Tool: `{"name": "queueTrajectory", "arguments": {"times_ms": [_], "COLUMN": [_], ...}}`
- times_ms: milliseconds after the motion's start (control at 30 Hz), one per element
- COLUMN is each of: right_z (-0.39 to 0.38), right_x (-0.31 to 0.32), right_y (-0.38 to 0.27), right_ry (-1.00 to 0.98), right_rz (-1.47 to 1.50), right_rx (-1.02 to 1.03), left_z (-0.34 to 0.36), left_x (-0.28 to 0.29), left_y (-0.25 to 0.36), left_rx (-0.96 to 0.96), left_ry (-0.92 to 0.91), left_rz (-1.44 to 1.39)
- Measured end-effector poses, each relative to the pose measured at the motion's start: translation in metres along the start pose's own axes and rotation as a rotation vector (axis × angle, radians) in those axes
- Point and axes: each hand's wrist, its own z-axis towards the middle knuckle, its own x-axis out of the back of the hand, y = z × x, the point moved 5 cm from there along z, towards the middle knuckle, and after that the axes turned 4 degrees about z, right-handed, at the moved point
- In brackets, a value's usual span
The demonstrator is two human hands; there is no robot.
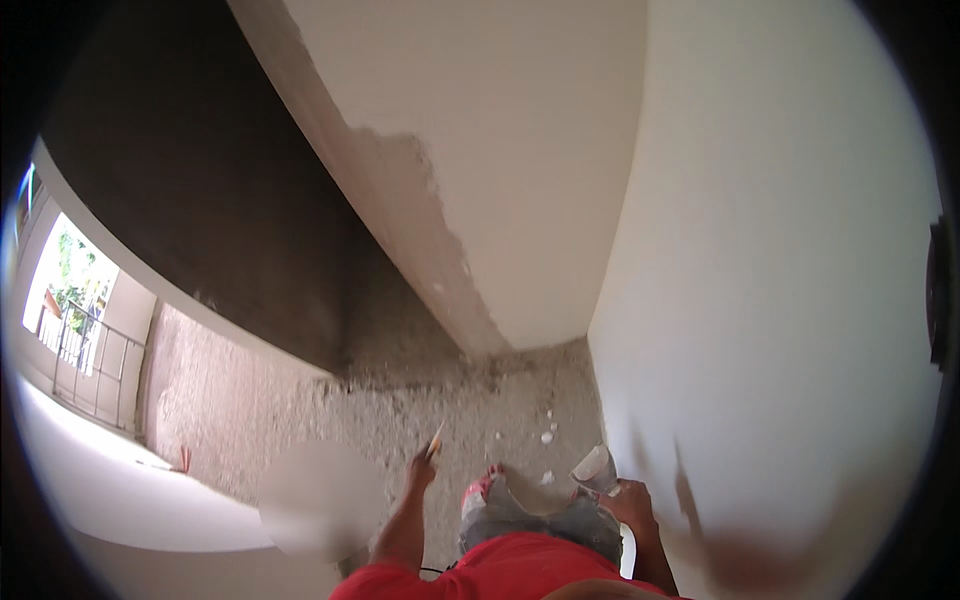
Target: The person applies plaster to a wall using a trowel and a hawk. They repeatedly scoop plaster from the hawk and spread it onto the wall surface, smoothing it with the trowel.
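My left hand [422,470] is closed round a thin scraper [437,439], seen nearly edge-on, with an orange-brown tint and a pale tip. It points away from me above the rough floor. Near the right wall, my right hand [628,498] grips a putty knife [593,467]. Whitish putty lies on its broad grey blade; the handle is mostly hidden by my fingers. Neither tool touches a wall.
The white wall [760,250] rises close on my right. Ahead, another wall [500,130] has a rough brownish unpainted strip [400,190] beside a dark recess [220,180]. White lumps [547,437] dot the floor [430,400]. A metal railing [98,350] stands at far left.
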Motion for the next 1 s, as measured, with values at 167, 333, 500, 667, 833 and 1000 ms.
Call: {"name": "queueTrajectory", "arguments": {"times_ms": [167, 333, 500, 667, 833, 1000], "right_z": [0.014, 0.005, -0.007, -0.022, -0.020, -0.015], "right_x": [0.016, 0.033, 0.024, 0.028, 0.018, 0.013], "right_y": [-0.016, -0.066, -0.056, -0.059, -0.031, -0.019], "right_ry": [0.039, 0.078, 0.188, 0.078, 0.138, 0.128], "right_rz": [0.059, 0.015, -0.001, 0.117, 0.184, 0.169], "right_rx": [0.069, 0.173, 0.222, 0.105, 0.125, 0.121], "left_z": [-0.060, 0.001, 0.053, 0.046, 0.049, 0.048], "left_x": [0.033, 0.112, 0.235, 0.332, 0.444, 0.554], "left_y": [-0.135, -0.035, 0.231, 0.417, 0.538, 0.624], "left_rx": [0.306, 0.239, -0.337, -0.837, -0.906, -0.853], "left_ry": [-0.073, 0.260, 0.426, 0.864, 1.296, 1.653], "left_rz": [0.203, -0.046, 0.004, 0.354, 0.364, 0.604]}}
